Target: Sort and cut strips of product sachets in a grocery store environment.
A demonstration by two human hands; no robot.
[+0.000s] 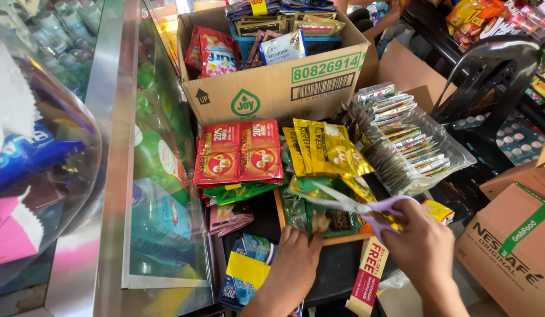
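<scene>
Head view, and I'm looking straight down at a crowded counter (337, 273) of sachet strips. My right hand (422, 246) is clamped on a pair of scissors (357, 206) with purple handles, fingers through the loops, and the blades stand apart, pointing left. The blades sit over the green sachet strip (319, 218), which lies just below the yellow sachet strips (325, 149). My left hand (296, 258) is pressed down on the lower edge of that green strip, fingers curled together and touching it; I can't tell whether it actually pinches the strip.

Everything else I'll place from the scissors. Up and to the left lie the red sachet strips (240, 152), side by side. Beyond those stands the open cardboard box (272, 88), stuffed with more packets. Up and to the right is a clear bag of small sachets (401, 138). Just below my right hand, a cream and red label strip (366, 279) hangs over the counter edge. Low and left, beside my left wrist, a blue and yellow packet (246, 270) lies. Far right stands a brown carton (513, 246).
</scene>
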